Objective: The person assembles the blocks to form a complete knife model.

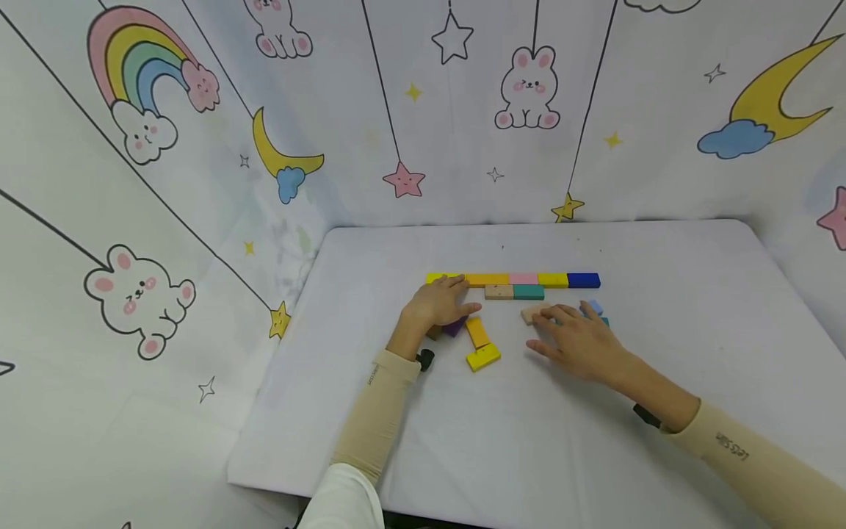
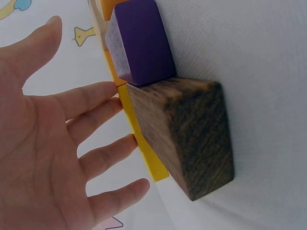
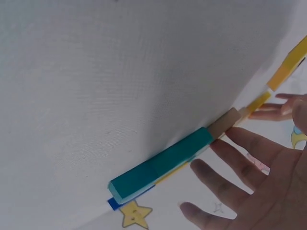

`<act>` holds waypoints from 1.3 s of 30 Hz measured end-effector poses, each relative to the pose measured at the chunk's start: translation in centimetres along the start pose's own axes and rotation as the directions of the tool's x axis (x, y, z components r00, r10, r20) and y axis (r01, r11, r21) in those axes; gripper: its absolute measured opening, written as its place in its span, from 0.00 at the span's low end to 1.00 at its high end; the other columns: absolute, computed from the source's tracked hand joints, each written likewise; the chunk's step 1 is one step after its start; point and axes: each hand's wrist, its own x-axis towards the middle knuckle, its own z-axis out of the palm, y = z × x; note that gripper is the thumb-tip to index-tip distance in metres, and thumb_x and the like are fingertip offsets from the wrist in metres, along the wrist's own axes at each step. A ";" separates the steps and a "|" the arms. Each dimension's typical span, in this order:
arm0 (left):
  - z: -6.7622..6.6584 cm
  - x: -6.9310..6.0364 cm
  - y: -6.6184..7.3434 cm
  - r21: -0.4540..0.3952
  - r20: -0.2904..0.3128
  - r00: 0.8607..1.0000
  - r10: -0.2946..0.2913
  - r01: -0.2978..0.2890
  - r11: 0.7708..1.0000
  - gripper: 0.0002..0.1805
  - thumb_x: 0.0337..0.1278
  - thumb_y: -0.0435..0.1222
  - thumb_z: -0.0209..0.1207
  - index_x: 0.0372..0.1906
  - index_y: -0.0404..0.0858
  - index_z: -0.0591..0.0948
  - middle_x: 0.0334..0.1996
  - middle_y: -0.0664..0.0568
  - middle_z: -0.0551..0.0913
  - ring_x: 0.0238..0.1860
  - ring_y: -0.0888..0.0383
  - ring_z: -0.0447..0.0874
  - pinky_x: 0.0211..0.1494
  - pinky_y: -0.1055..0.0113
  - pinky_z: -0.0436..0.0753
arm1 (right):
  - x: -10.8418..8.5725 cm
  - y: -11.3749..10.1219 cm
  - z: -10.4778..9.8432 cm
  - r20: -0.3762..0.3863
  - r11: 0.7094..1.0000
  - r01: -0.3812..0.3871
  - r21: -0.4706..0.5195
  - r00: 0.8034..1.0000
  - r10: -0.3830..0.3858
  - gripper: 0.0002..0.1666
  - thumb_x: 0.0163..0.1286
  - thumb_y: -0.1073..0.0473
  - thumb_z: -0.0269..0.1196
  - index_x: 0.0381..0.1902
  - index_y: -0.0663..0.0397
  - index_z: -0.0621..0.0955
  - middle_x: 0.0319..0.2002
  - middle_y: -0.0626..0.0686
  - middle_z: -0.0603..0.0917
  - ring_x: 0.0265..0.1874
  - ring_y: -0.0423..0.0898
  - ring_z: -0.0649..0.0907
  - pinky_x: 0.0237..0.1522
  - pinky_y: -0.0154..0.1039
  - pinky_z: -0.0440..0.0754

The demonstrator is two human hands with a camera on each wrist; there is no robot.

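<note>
In the head view my left hand (image 1: 438,300) reaches to the left end of a row of blocks. Its extended fingertips rest at the yellow block (image 2: 148,153), seen in the left wrist view beside a dark brown wooden block (image 2: 201,139) and a purple block (image 2: 144,43). My right hand (image 1: 584,344) spreads its fingers low over loose blocks. Its fingertips are close to a plain wooden block (image 3: 224,123) and a teal block (image 3: 163,163); whether they touch, I cannot tell. A light blue block (image 1: 596,307) shows just past its fingers. Neither hand grips anything.
The back row holds an orange block (image 1: 487,280), a pink block (image 1: 523,279), another yellow block (image 1: 553,280) and a dark blue block (image 1: 584,280). Wooden (image 1: 499,292) and teal (image 1: 529,292) blocks sit before it. Loose orange (image 1: 476,333) and yellow (image 1: 484,357) blocks lie between the hands.
</note>
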 end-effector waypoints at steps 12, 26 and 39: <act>0.0 -0.1 0.0 -0.006 -0.003 1.000 0.005 -0.005 1.000 0.42 0.75 0.67 0.45 0.82 0.48 0.63 0.83 0.54 0.57 0.82 0.49 0.54 0.82 0.50 0.60 | -0.5 0.8 -0.1 -0.019 0.999 -0.030 -0.013 0.999 0.030 0.35 0.77 0.35 0.59 0.66 0.56 0.82 0.66 0.60 0.80 0.65 0.64 0.78 0.68 0.77 0.64; 0.0 0.0 0.0 0.000 0.009 1.000 -0.004 0.004 1.000 0.43 0.74 0.68 0.44 0.83 0.48 0.63 0.83 0.54 0.56 0.83 0.50 0.53 0.83 0.51 0.59 | -0.7 1.1 -0.4 0.011 0.992 -0.128 -0.005 0.992 0.128 0.40 0.78 0.34 0.58 0.67 0.64 0.78 0.66 0.65 0.80 0.66 0.65 0.78 0.69 0.78 0.62; 0.0 -0.1 0.1 0.005 0.007 1.000 -0.004 0.004 1.000 0.42 0.75 0.68 0.44 0.83 0.48 0.62 0.83 0.54 0.56 0.83 0.50 0.53 0.82 0.51 0.59 | -1.0 1.5 -0.4 0.000 0.991 -0.132 0.012 0.991 0.132 0.39 0.78 0.35 0.59 0.67 0.63 0.78 0.66 0.65 0.80 0.65 0.66 0.78 0.69 0.79 0.61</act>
